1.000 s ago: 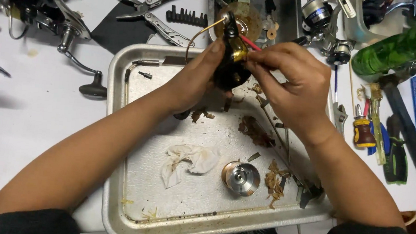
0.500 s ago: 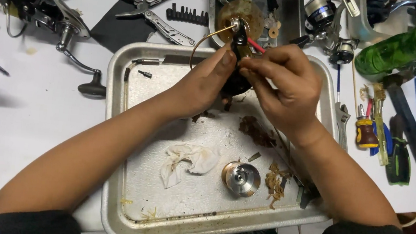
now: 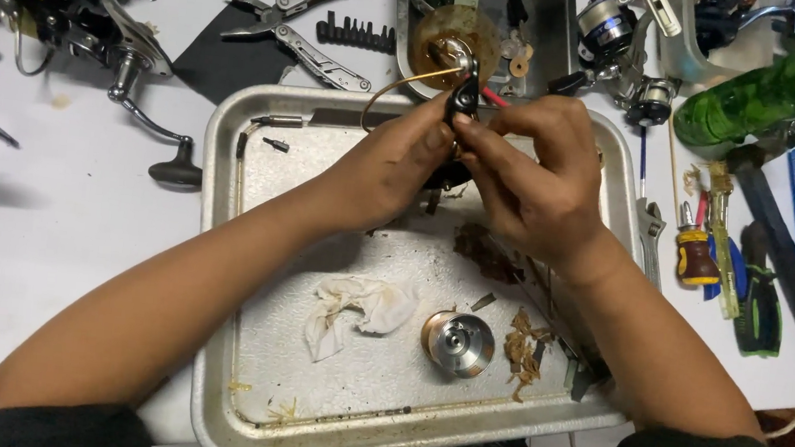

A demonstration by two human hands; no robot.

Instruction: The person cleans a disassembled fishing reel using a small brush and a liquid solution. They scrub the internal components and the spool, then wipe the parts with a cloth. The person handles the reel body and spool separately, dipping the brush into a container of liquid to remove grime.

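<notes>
1. Nearest me, a dented metal tray (image 3: 221, 266) with rounded corners and a scratched, stained floor sits on the white tabletop (image 3: 62, 223).
2. In it I see a crumpled, soiled rag (image 3: 352, 308), a machined silver spool (image 3: 457, 342) and rusty-looking flakes (image 3: 523, 345).
3. My left hand (image 3: 392, 170) is wrapped around a black reel part (image 3: 464, 100), held above the tray's far end.
4. My right hand (image 3: 536, 173) pinches the same part with narrowed fingertips.
5. The part's long axis runs near-to-far, its visible end pointing away from me; a thin brass-coloured wire bail (image 3: 400, 89) arcs off to its left.
6. Beyond lie steel folding pliers (image 3: 306, 9) and a glossy green bottle (image 3: 774, 84).
</notes>
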